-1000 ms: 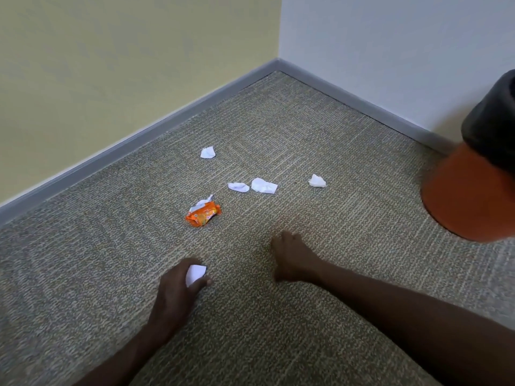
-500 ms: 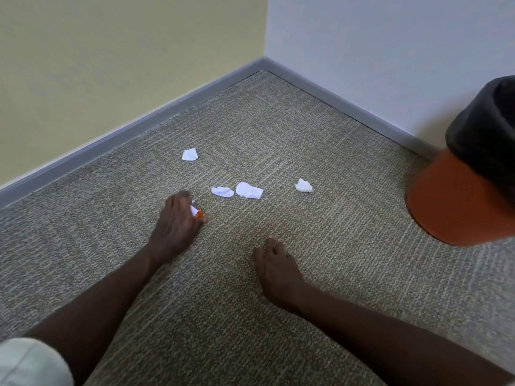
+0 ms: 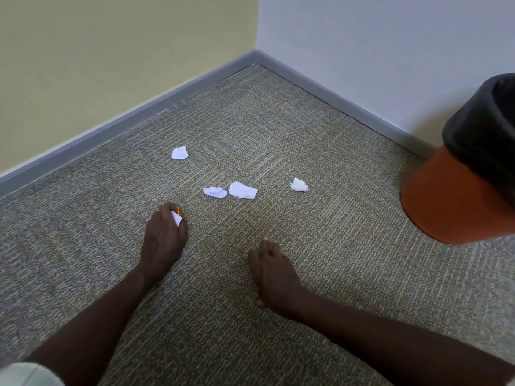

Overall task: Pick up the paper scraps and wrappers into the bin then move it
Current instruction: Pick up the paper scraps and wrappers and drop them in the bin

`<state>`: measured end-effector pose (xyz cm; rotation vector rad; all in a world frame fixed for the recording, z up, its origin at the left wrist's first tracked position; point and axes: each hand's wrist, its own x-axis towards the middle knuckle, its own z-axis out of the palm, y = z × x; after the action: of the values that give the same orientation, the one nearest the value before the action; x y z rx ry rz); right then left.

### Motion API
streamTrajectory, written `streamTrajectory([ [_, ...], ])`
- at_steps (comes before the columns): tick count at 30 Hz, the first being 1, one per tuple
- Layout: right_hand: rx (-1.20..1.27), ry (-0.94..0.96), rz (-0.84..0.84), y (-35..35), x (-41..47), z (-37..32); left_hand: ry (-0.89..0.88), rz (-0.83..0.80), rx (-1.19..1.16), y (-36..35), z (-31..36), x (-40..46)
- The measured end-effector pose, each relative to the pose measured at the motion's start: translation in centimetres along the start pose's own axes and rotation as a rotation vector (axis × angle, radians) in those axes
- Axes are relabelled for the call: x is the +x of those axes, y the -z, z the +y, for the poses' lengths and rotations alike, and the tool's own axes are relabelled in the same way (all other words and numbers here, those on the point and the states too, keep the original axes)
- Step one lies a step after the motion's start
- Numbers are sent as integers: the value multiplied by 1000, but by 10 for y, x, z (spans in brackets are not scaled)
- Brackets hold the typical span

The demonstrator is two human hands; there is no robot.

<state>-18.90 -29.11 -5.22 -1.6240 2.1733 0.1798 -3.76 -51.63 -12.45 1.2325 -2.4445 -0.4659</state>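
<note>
Four paper scraps [image 3: 242, 190] lie on the carpet [image 3: 320, 151], well apart from the bin [image 3: 457, 201]. Left hand [image 3: 164, 240] grips a scrap and orange wrapper [image 3: 179, 211]; right hand [image 3: 274, 277] rests flat, holding nothing.

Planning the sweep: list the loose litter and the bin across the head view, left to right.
Crumpled white paper scrap near the baseboard → small flat white scrap → larger white paper scrap → crumpled white tissue wad → orange plastic bin with black liner.
</note>
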Motion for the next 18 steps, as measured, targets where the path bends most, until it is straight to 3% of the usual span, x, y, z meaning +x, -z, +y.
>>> streamTrajectory([
  [7, -6, 52, -42, 3, 7, 11, -169, 37, -27, 3, -2, 2],
  [14, 121, 9, 311, 37, 41, 51, -255, 107, -6, 3, -1, 0],
  [18, 120, -71, 433, 54, 71, 90, -173, 112, -32, 0, -3, 1],
])
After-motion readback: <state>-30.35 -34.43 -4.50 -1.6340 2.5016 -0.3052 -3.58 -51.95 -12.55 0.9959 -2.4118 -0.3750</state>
